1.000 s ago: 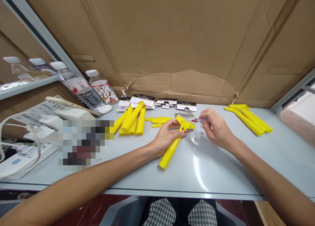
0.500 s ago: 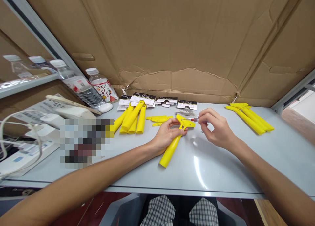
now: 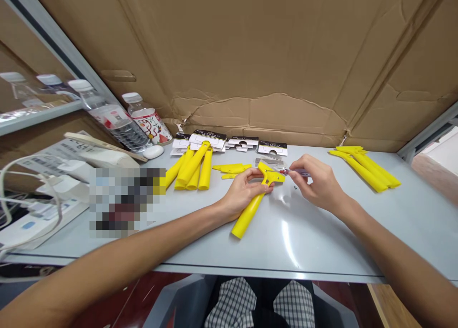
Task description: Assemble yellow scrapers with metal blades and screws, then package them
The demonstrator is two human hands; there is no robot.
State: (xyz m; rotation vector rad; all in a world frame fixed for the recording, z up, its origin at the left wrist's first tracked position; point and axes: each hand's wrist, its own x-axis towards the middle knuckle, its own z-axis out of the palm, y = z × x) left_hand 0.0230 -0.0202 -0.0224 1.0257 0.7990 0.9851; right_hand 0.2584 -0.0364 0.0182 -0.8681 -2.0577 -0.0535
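Observation:
My left hand is closed around the neck of a yellow plastic scraper, whose round handle slants toward the table's front edge. My right hand grips a small screwdriver with a see-through, reddish-purple handle. The screwdriver's thin shaft lies across the scraper's forked head, by a screw; whether the tip sits in it I cannot tell. On the table below my right fingers lies a tiny dark screw. Just behind the scraper head are thin metal blades. Flat yellow plates lie left of them.
Several yellow handles are piled at back left, near black-and-white header cards. More yellow scrapers lie at right. Bottles, a white mouse and a power strip with cables stand left. A cardboard wall closes the back.
My right fingers have shifted their grip, and more of the screwdriver's handle shows. The tiny screw below them is now plainly visible. My left hand and the scraper stay nearly in place.

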